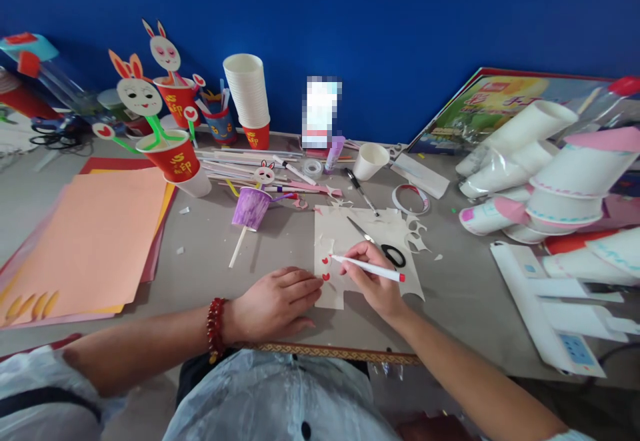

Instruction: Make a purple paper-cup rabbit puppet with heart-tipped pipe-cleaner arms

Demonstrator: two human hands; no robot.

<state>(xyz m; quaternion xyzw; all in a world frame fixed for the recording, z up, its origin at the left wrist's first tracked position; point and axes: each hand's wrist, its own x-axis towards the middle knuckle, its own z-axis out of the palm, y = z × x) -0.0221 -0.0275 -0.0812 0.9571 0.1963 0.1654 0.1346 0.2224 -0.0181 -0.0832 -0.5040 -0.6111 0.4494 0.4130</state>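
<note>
My right hand (373,279) is closed on a white marker with a red cap end (370,268); its tip touches a cut white paper sheet (345,234) beside small red heart shapes. My left hand (277,302), with a red bead bracelet at the wrist, lies flat on the table with its fingertips pressing the sheet's left edge. Black-handled scissors (390,251) lie on the sheet just beyond my right hand.
A purple paper cup on a stick (250,209) lies beyond my left hand. Orange and red card sheets (90,241) are at left, red bunny cups (175,157) and stacked white cups (247,91) behind, decorated paper cups (550,187) at right, tape rolls and straws mid-table.
</note>
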